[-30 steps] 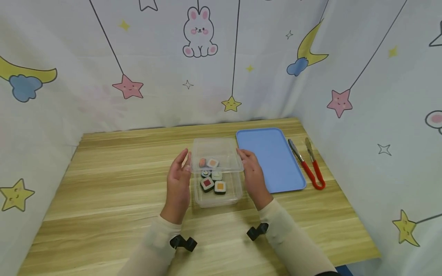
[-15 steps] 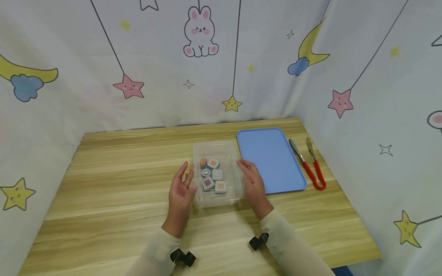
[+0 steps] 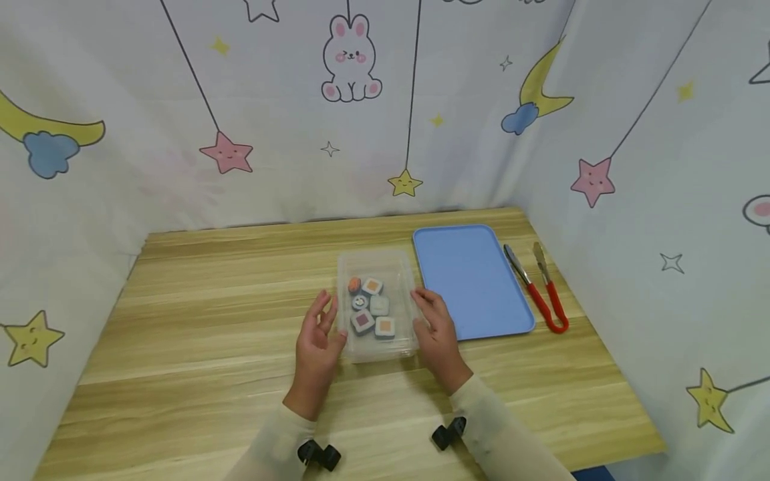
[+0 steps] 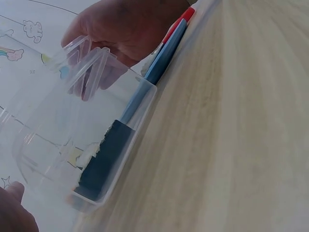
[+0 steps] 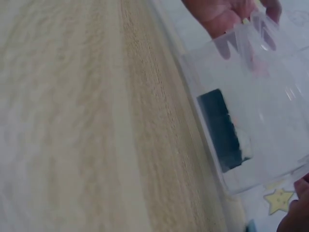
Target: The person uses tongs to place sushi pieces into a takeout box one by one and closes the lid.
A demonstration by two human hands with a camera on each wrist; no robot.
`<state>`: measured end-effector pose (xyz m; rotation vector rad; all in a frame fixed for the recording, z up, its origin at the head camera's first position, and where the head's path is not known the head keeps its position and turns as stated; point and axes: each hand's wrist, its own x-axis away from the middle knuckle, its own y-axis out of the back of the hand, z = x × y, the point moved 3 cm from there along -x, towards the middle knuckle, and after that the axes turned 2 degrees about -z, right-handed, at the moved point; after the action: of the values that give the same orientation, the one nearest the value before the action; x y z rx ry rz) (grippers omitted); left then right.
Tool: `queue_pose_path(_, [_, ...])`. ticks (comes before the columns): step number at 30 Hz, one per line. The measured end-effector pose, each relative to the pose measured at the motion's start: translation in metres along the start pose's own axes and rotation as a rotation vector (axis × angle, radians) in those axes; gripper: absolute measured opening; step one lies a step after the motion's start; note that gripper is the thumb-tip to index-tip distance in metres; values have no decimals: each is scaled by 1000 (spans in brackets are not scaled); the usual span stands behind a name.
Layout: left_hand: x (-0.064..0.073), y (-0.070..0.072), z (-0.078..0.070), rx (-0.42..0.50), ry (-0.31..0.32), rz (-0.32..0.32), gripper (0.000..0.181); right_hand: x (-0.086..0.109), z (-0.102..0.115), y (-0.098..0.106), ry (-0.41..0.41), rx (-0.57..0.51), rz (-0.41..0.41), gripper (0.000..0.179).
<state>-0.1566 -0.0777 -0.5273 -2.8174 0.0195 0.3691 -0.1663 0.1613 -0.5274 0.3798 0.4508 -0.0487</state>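
A clear plastic box [image 5: 231,186] holds several toy sushi pieces [image 3: 363,321], seen through its clear lid [image 3: 394,267]. The lid lies over the box with side flaps [image 4: 91,67] sticking out. My left hand [image 3: 317,347] is at the left side, its thumb at the lid's near-left edge and its fingers loosely extended beside it. On the opposite side, my right hand [image 3: 437,341] touches the lid's right edge with extended fingertips and thumb. In the left wrist view, the fingers of the right hand [image 4: 123,34] show behind the flaps.
A blue tray [image 3: 472,280] lies just right of the box. Beyond it, tongs [image 3: 550,300] with red handles rest near the right edge of the wooden table [image 3: 210,300]. A patterned white curtain [image 3: 271,100] borders the back and sides.
The lid, earlier tilted up over the far part of the box, has come down toward me and now covers it. Both hands have shifted toward the near end.
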Motion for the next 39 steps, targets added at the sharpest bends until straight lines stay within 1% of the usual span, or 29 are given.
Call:
queue_pose_path(6, [-2,1,6,-89,44,-7,69,1,-3,-1,-16,16,16,53])
queue_pose_path(11, [-4,2,10,-187,36,-18,68,0,-6,-2,-29,14,23,53])
queue_pose_path(15, [-5,2,9,-271,29,-38,65,-1,-7,-3,-52,16,30,52])
queue_pose_path(17, [-5,2,9,-298,36,-45,64,-2,-7,-3,-68,17,38,52])
queue_pose_path(20, [-5,2,9,-318,63,-47,60,-4,-7,-2,-80,27,47,51])
queue_pose_path(23, [-5,2,10,-338,81,-47,55,-6,-6,-2,-73,65,48,50])
queue_pose_path(27, [-5,2,9,-416,50,-60,48,-9,-4,0,-47,130,45,50])
queue_pose_path(31, [-7,3,6,-493,6,-67,47,-13,2,4,-36,169,48,48])
queue_pose_path(34, [-12,1,1,-522,-1,-63,54,-22,7,10,-47,186,54,46])
queue_pose_path(36, [-19,-2,-6,-541,-3,-52,60,-31,12,13,-44,200,65,48])
queue_pose_path(38, [-31,-7,-14,-593,-3,-19,66,-43,16,15,-32,200,88,53])
queue_pose_path(39, [-38,-9,-18,-631,-2,12,68,-49,17,15,-18,214,107,57])
